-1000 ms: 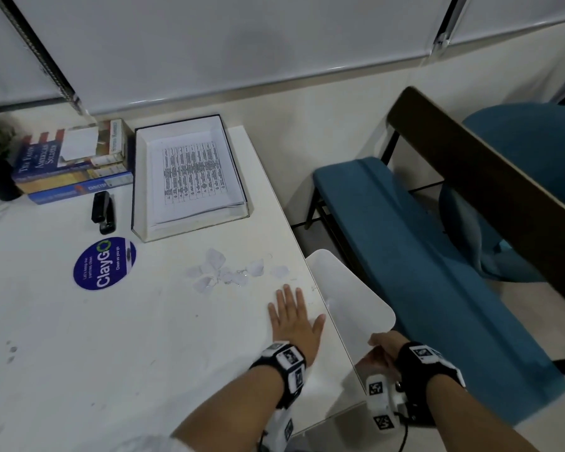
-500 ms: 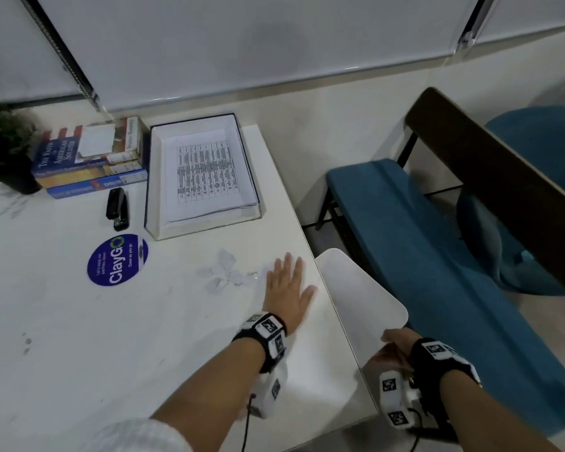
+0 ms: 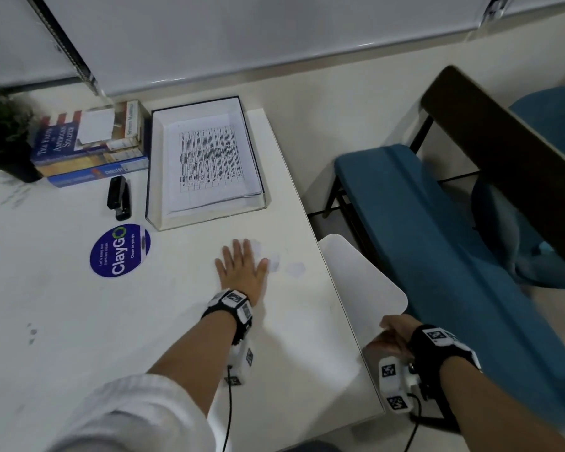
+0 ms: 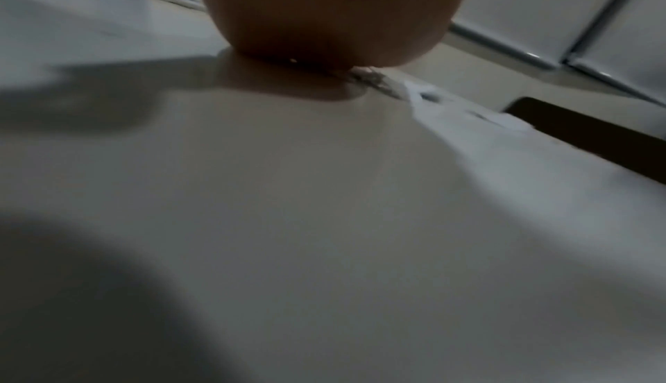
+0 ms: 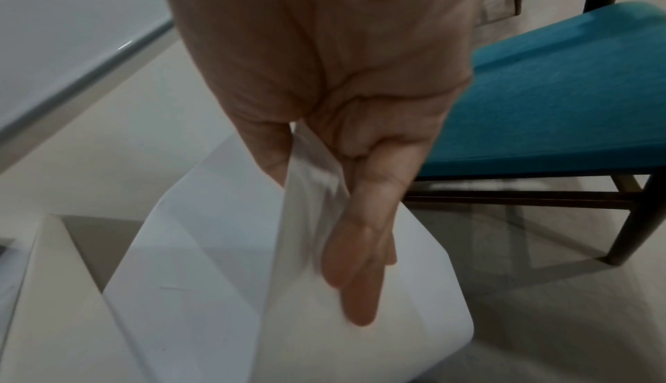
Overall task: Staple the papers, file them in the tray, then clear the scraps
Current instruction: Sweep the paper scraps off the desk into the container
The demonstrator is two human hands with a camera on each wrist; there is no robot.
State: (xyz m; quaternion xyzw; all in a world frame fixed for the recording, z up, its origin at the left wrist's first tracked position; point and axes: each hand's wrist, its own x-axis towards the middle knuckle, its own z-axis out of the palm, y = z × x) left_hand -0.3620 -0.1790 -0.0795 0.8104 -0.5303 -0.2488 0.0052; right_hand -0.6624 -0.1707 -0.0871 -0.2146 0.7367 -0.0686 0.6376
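Observation:
My left hand [image 3: 242, 272] lies flat, fingers straight, on the white table [image 3: 144, 337], covering most of the torn paper scraps. A few scraps [image 3: 296, 269] show just right of the thumb, and the left wrist view also shows these scraps [image 4: 465, 113] beyond the heel of the hand [image 4: 324, 10]. My right hand [image 3: 392, 334] holds a white bin [image 3: 356, 282] against the table's right edge. Thumb and fingers [image 5: 360, 246] pinch the bin's thin rim [image 5: 202, 275]. The printed papers [image 3: 209, 161] lie in the tray [image 3: 157, 220]. A black stapler [image 3: 119, 197] lies left of the tray.
Stacked books [image 3: 88, 145] and a potted plant [image 3: 4, 135] stand at the back left. A round blue ClayGo sticker [image 3: 119, 251] is on the table left of my hand. A teal bench [image 3: 437, 239] and a dark chair back [image 3: 519, 164] stand to the right.
My left hand slid forward and left across the table until it came to lie on the scrap pile. A few scraps now lie to its right. The right hand kept its hold on the bin.

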